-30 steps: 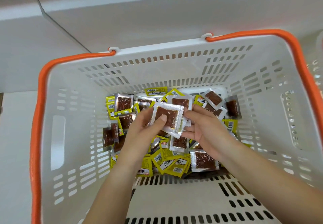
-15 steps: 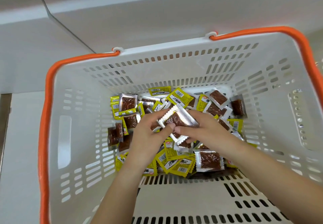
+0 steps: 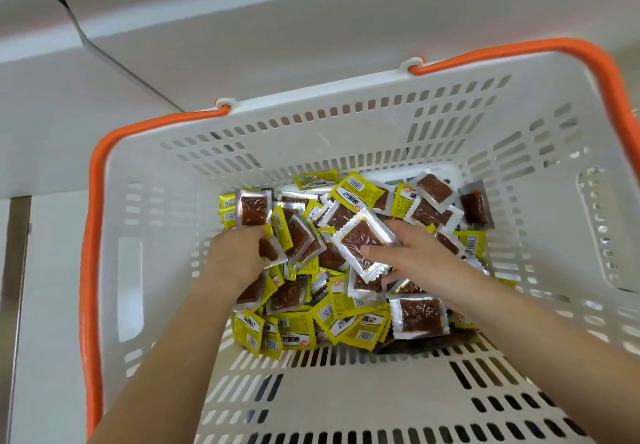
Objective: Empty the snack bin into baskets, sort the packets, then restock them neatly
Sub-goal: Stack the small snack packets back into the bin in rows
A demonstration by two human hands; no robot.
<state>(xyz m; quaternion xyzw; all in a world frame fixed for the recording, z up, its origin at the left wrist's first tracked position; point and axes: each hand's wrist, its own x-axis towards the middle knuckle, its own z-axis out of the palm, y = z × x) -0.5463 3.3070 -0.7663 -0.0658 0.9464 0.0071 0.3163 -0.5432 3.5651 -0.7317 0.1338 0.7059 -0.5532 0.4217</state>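
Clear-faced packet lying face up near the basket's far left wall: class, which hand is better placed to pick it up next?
Left. The left hand sits just below that packet; the right hand already holds another packet.

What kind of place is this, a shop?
Probably a shop or stockroom. A white shopping basket with orange handles holds many small snack packets, and both hands, left hand and right hand, are sorting through them beside white shelving.

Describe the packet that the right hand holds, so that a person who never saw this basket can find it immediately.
Look into the white basket with orange handles, at the heap of packets on its floor. Near the heap's middle, the right hand pinches a clear packet showing a brown slab. Unlike its neighbours, it is raised above the heap and tilted, with a thumb across its face.
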